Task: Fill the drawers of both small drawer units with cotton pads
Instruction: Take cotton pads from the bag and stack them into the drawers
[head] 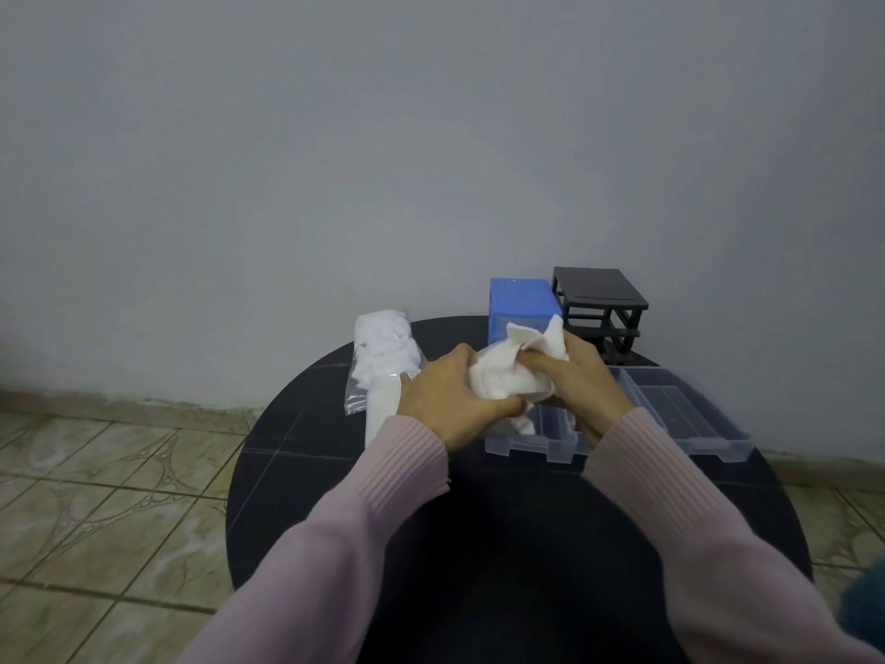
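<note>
Nearest, over the round black table (335, 496), the left hand (445, 400) and right hand (584, 381) both curl their fingers round a bunch of white cotton pads (503, 376), bundling it small enough, I judge, to fit a drawer. Just beneath the bunch lies a clear drawer (541, 436), pulled out for loading; a second clear drawer (694, 419) sits right of it. Left of the bunch lies the plastic bag of pads (383, 361). Behind stand the blue drawer unit (522, 299) and black drawer unit (603, 299), its slots seemingly empty.
</note>
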The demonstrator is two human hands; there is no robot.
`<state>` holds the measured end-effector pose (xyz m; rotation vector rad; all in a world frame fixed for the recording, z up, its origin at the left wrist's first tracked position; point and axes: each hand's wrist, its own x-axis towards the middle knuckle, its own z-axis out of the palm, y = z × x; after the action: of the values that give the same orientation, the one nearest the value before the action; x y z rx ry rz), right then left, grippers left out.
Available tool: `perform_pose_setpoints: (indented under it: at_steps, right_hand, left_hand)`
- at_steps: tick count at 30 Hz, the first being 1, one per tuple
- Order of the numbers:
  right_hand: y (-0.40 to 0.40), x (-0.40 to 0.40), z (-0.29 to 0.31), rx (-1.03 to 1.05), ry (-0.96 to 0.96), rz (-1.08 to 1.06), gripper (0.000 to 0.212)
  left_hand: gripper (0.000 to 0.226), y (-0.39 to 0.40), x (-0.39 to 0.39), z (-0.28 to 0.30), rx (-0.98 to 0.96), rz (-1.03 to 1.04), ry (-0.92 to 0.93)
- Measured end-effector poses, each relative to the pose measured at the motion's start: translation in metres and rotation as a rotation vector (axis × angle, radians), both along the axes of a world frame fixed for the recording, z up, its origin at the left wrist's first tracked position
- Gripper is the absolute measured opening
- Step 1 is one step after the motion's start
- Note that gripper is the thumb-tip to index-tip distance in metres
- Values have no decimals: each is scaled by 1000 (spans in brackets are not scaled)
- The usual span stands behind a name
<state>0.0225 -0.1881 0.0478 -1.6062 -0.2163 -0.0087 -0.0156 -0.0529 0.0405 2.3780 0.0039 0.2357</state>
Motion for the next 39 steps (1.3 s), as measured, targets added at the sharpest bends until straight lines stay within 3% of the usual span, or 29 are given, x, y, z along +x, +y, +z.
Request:
perform_pose_setpoints:
  at_steps: [4,9,14,24,36,39]
  right_hand:
    - [-2,-1,0,-129,-86,-50,17]
    - [-1,-4,3,-103,-32,73,22]
    - [2,-4,-4,-108,-134,-4,23]
    - [-19,-1,11,94,13,116,23]
    - [-23,5,11,145,138,21,22]
    - [-21,5,11,161,160,31,22]
  left_hand:
    - [48,0,0,0,43,9,-37]
    - [46,-1,0,-2,126,14,-18]
    - [42,-1,1,-2,134,20,-26]
    - [52,16,5,5,-37,-37,-11]
    - [44,15,0,3,47,-15,-25]
    - [57,12,-2,4,30,-40,14]
